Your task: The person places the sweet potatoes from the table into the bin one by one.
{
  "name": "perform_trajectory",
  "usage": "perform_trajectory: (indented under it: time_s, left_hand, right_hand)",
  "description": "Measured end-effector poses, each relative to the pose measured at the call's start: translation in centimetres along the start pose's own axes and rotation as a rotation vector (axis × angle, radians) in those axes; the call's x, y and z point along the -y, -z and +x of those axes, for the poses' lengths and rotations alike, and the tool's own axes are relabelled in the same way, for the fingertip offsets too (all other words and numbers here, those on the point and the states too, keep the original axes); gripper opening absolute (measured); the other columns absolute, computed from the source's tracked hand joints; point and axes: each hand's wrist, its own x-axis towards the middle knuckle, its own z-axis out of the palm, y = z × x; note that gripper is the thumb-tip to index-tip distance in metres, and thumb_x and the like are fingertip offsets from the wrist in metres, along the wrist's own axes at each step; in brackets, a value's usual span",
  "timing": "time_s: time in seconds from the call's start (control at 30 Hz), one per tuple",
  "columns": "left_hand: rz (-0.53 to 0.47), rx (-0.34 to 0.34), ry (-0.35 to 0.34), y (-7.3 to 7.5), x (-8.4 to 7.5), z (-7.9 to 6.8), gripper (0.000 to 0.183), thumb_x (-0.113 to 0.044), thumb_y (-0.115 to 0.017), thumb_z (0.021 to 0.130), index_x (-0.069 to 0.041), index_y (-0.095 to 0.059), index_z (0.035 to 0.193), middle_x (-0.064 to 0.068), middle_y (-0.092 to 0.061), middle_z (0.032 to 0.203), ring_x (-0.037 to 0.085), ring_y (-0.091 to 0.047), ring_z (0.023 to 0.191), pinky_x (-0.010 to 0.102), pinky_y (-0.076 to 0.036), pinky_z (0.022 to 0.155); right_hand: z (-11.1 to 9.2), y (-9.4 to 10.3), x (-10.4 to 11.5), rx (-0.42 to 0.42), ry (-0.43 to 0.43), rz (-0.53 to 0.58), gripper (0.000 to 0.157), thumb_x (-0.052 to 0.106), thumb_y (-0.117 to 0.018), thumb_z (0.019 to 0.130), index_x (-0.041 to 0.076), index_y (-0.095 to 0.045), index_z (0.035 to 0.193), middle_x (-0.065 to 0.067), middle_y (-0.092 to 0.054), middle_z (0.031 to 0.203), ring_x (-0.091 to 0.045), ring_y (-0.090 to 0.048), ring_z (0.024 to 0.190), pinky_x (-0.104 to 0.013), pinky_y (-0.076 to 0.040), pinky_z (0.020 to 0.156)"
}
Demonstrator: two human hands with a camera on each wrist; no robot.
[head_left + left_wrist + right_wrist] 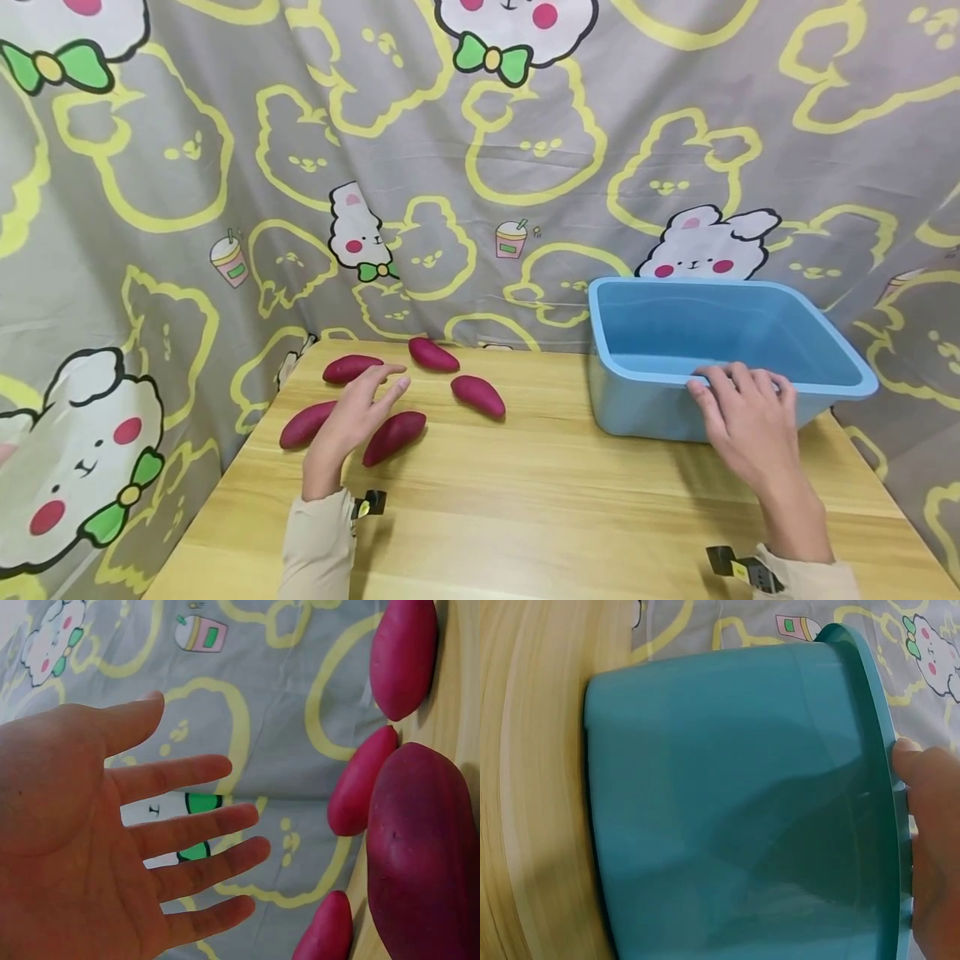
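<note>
Several purple-red sweet potatoes lie on the left of the table. My left hand (356, 414) is over this group, its fingers straight and spread, holding nothing. The nearest sweet potato (395, 439) lies just right of the wrist; another sweet potato (306, 426) is partly hidden behind the hand. In the left wrist view the palm (60, 825) faces the camera, apart from a large sweet potato (420, 847). My right hand (753, 429) holds the front rim of a blue plastic bin (645, 404), fingers bent over the edge and thumb (904, 750) at the rim.
The bin stands upright at the back right of the wooden table (525, 517). Behind and left of the table hangs a grey curtain (420, 167) with cartoon prints. Two more sweet potatoes, one farther back (433, 355) and one toward the middle (478, 397), lie beyond the left fingertips.
</note>
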Motion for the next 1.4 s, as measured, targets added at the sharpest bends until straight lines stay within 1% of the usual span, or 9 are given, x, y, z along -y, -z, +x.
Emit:
perform_trajectory:
  time_s: [0.2,0.33,0.5,0.6,0.7,0.87,1.07,1.27,1.4]
  left_hand:
    - [-0.004,0.040,0.034,-0.1,0.1,0.2,0.054,-0.043,-0.054,0.106,-0.002,-0.059,0.140,0.017,-0.058,0.141,0.039,-0.050,0.134,0.059,-0.038,0.111]
    - [-0.001,0.070,0.057,-0.2,0.2,0.1,0.053,-0.042,-0.055,0.106,-0.002,-0.058,0.140,0.017,-0.058,0.141,0.040,-0.052,0.132,0.059,-0.039,0.109]
    - [0.039,0.121,0.030,-0.4,0.5,0.1,0.044,-0.032,-0.059,0.106,0.001,-0.060,0.136,0.019,-0.062,0.136,0.045,-0.056,0.124,0.059,-0.044,0.104]
    - [0.055,0.159,0.031,-0.5,0.6,0.2,0.043,-0.029,-0.062,0.104,0.001,-0.061,0.134,0.019,-0.064,0.133,0.045,-0.057,0.122,0.058,-0.046,0.102]
    - [0.050,0.199,0.064,-0.7,0.7,0.2,0.046,-0.031,-0.065,0.102,0.000,-0.061,0.135,0.020,-0.063,0.134,0.045,-0.057,0.122,0.058,-0.046,0.101]
    - [0.045,0.237,0.099,-1.4,1.3,0.3,0.048,-0.032,-0.070,0.099,-0.001,-0.061,0.135,0.026,-0.060,0.134,0.046,-0.058,0.120,0.058,-0.047,0.100]
    - [0.059,0.260,0.117,-1.8,1.9,0.3,0.050,-0.031,-0.072,0.097,0.000,-0.061,0.135,0.028,-0.062,0.130,0.043,-0.062,0.114,0.056,-0.049,0.098]
    - [0.085,0.290,0.127,-2.4,2.6,0.3,0.055,-0.031,-0.080,0.091,-0.001,-0.061,0.135,0.024,-0.064,0.128,0.038,-0.063,0.113,0.054,-0.049,0.098]
    - [0.098,0.323,0.134,-2.6,2.8,0.4,0.062,-0.028,-0.085,0.086,-0.001,-0.060,0.137,0.021,-0.064,0.125,0.035,-0.061,0.114,0.053,-0.048,0.100]
  right_hand:
    - [0.1,0.0,0.3,0.031,-0.028,-0.025,0.029,0.032,-0.054,0.107,0.007,-0.064,0.117,-0.022,-0.060,0.113,-0.048,-0.046,0.109,-0.071,-0.022,0.099]
    - [0.2,-0.4,0.6,0.025,-0.036,-0.029,0.029,0.032,-0.055,0.106,0.006,-0.064,0.116,-0.023,-0.060,0.113,-0.048,-0.045,0.110,-0.071,-0.022,0.099]
    - [0.2,-0.7,0.8,-0.001,-0.040,-0.027,0.029,0.032,-0.057,0.105,0.006,-0.065,0.115,-0.023,-0.060,0.112,-0.048,-0.046,0.109,-0.071,-0.022,0.099]
    - [0.3,-0.8,1.0,-0.017,-0.037,-0.031,0.028,0.032,-0.058,0.104,0.006,-0.065,0.113,-0.023,-0.060,0.110,-0.048,-0.046,0.108,-0.070,-0.023,0.098]
    - [0.4,-0.9,1.2,-0.031,-0.031,-0.032,0.026,0.031,-0.060,0.103,0.006,-0.065,0.111,-0.023,-0.060,0.108,-0.048,-0.047,0.107,-0.070,-0.024,0.098]
    - [0.4,-1.0,1.2,-0.044,-0.028,-0.023,0.025,0.030,-0.062,0.103,0.006,-0.065,0.109,-0.023,-0.061,0.107,-0.047,-0.047,0.106,-0.069,-0.024,0.098]
    - [0.4,-1.0,1.0,-0.047,-0.022,-0.019,0.025,0.030,-0.062,0.103,0.006,-0.065,0.109,-0.022,-0.061,0.106,-0.047,-0.048,0.105,-0.069,-0.024,0.097]
    - [0.5,-0.9,1.2,-0.055,-0.019,-0.015,0.025,0.029,-0.062,0.102,0.005,-0.065,0.109,-0.023,-0.061,0.107,-0.047,-0.048,0.104,-0.069,-0.024,0.097]
    - [0.4,-0.9,1.2,-0.055,-0.022,-0.014,0.025,0.029,-0.062,0.102,0.005,-0.065,0.109,-0.023,-0.061,0.108,-0.047,-0.048,0.105,-0.069,-0.024,0.097]
